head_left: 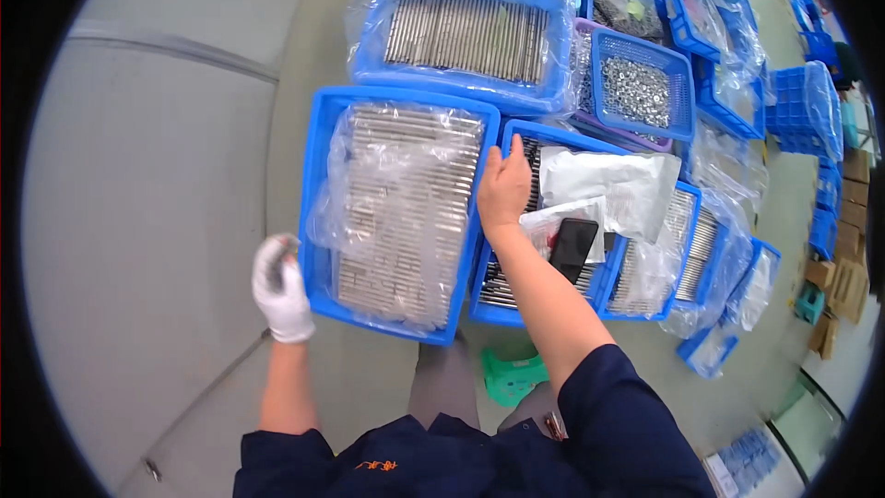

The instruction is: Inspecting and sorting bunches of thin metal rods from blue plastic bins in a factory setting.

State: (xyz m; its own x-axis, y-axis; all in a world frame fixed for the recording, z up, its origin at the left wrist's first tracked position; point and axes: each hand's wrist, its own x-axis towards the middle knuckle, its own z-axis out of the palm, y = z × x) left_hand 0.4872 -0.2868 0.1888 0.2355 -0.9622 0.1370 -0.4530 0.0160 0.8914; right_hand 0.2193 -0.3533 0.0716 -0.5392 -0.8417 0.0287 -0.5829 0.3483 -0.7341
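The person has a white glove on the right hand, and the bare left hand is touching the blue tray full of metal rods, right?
Not quite. The head view shows the sides swapped: the white glove is on the left hand, at the left edge of a blue tray full of metal rods. The bare one is the right hand, over the neighbouring tray.

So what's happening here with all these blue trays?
A person stands over a floor covered with blue plastic trays of thin metal rods, most lined with clear plastic. The left hand, in a white glove, grips the left rim of the nearest big tray. The bare right hand rests flat on the tray beside it, where a white bag and a black phone-like object lie on the rods. Farther back, a smaller basket holds small metal pieces.
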